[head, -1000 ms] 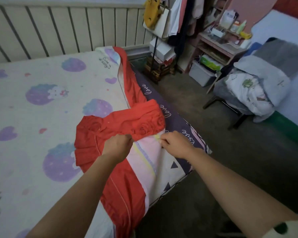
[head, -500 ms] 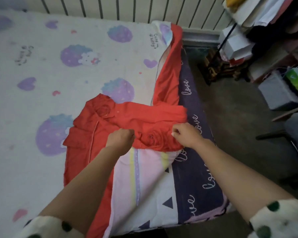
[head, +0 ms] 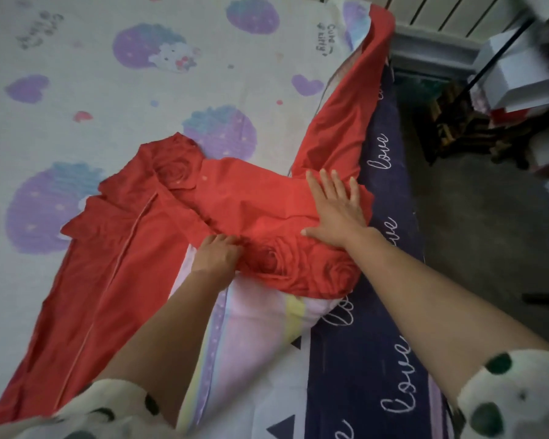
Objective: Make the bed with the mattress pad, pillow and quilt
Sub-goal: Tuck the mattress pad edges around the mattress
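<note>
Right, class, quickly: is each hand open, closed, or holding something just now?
Left hand: closed, gripping the crumpled red rose-print fabric.
Right hand: open, fingers spread, pressing flat on that red fabric.

bed point(head: 390, 185) | top: white strawberry-print mattress pad point(head: 133, 90) lay spread | right edge: navy love-lettered sheet point(head: 377, 369) showed | red rose-print cloth point(head: 254, 204) lay bunched across both
</note>
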A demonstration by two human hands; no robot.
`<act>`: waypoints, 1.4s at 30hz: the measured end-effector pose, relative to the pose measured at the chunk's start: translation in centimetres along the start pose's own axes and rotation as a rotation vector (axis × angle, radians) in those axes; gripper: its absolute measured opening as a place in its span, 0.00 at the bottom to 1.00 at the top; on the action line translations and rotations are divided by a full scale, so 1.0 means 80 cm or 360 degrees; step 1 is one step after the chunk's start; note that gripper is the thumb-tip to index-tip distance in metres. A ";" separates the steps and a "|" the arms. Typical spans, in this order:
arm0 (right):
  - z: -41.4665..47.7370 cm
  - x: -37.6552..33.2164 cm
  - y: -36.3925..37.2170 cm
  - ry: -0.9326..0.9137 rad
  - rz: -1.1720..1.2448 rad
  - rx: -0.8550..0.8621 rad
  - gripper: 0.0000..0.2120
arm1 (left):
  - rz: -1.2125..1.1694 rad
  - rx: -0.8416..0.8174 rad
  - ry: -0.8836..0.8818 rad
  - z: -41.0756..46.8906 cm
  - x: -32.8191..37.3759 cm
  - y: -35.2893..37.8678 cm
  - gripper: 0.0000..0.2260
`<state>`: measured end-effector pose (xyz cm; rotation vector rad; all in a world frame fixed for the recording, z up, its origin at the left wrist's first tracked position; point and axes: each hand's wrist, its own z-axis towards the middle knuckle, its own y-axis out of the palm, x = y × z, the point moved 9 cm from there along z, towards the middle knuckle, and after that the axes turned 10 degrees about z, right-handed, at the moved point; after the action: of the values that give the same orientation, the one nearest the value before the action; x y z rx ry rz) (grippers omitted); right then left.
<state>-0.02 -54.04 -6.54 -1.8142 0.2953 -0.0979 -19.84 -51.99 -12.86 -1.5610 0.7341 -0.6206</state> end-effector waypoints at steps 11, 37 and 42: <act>-0.049 -0.039 -0.050 -0.0369 0.0841 -0.0421 0.08 | -0.0534 -0.0206 -0.0254 -0.009 -0.005 -0.077 0.10; -0.173 0.084 -0.050 -0.1105 0.0676 -0.0641 0.25 | -0.0024 -0.0178 -0.0703 -0.087 0.171 -0.214 0.10; -0.207 0.071 -0.048 -0.1280 0.0492 -0.0690 0.16 | -0.0031 -0.0258 -0.0897 -0.144 0.223 -0.204 0.12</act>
<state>2.38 -70.12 0.98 -2.0437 0.0107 0.9547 -15.11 -72.07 4.28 -1.7822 0.3460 -0.1152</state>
